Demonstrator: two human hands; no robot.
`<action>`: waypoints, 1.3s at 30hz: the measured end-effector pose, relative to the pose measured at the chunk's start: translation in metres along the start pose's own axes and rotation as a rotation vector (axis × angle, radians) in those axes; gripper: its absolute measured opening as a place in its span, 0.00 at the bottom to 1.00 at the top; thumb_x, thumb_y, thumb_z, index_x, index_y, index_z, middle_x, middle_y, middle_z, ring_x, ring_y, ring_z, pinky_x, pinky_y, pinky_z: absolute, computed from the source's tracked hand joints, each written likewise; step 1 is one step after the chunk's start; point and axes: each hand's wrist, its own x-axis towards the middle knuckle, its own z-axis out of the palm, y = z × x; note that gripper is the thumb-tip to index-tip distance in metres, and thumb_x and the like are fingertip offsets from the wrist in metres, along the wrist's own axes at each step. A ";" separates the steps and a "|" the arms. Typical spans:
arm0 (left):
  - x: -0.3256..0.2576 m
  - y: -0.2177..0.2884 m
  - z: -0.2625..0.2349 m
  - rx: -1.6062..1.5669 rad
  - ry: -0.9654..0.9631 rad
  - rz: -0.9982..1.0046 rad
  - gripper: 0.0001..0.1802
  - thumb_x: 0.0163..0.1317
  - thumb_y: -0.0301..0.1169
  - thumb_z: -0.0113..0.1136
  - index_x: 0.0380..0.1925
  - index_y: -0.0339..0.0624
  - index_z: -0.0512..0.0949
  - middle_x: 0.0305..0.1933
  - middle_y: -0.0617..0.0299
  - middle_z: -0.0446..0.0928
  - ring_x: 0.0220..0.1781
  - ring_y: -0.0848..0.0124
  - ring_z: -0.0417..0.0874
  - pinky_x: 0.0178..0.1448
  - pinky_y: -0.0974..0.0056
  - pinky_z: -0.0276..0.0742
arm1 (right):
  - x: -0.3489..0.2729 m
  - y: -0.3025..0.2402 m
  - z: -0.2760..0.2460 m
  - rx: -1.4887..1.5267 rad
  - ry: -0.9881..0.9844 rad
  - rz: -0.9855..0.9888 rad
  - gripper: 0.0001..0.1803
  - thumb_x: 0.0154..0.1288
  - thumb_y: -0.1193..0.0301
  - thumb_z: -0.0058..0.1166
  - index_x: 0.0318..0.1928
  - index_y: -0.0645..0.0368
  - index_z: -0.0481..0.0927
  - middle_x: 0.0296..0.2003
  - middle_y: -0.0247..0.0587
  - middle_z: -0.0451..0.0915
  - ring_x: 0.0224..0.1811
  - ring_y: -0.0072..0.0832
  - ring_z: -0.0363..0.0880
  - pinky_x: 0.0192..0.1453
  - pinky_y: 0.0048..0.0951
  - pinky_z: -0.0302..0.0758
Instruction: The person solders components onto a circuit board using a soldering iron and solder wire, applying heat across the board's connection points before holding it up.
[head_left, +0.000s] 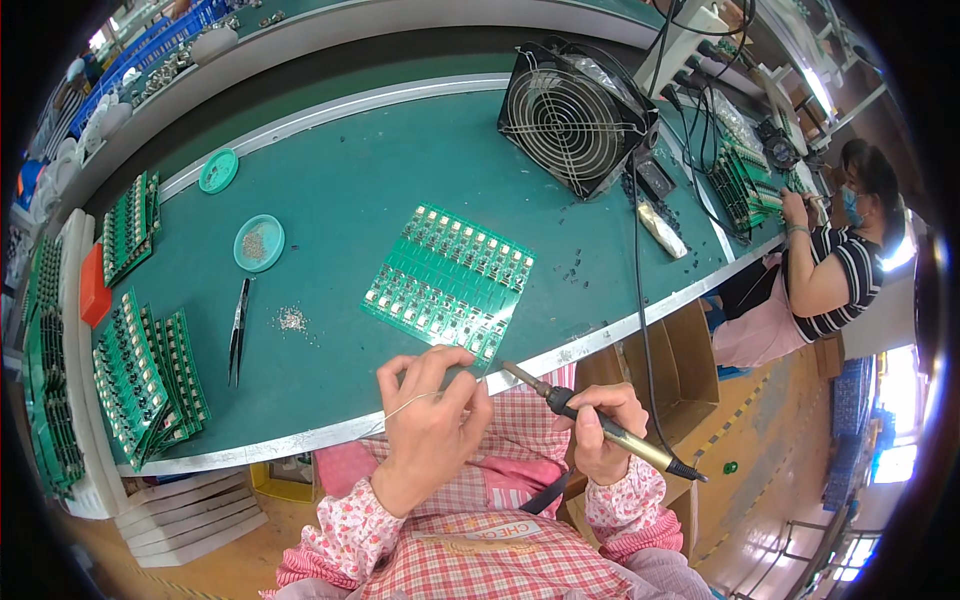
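A green circuit board panel (445, 280), with two rows of small pale components, lies flat on the green bench mat. At its near edge is my left hand (430, 410), fingers bent, with a thin silvery solder wire (408, 404) running across it. The fingertips are by the panel's lower right corner; whether they press on it is hard to see. A soldering iron (620, 437) with a dark and gold handle is gripped in my right hand (607, 430). Its tip points up and left, just off that corner, apparently apart from the panel.
Black tweezers (239, 330) lie beside loose small parts (292, 319) and a round turquoise dish (260, 243). Stacked circuit boards (150, 375) stand at left near a red bin (95, 287). A black fan (572, 120) stands at the back. A co-worker (825, 240) sits at right.
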 end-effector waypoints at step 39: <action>0.012 -0.007 -0.019 -0.069 0.051 -0.104 0.10 0.53 0.25 0.68 0.23 0.41 0.74 0.47 0.57 0.80 0.50 0.57 0.80 0.56 0.55 0.66 | 0.017 0.007 0.021 -0.509 -0.040 -0.334 0.23 0.54 0.77 0.68 0.53 0.59 0.82 0.40 0.47 0.78 0.42 0.41 0.79 0.50 0.42 0.78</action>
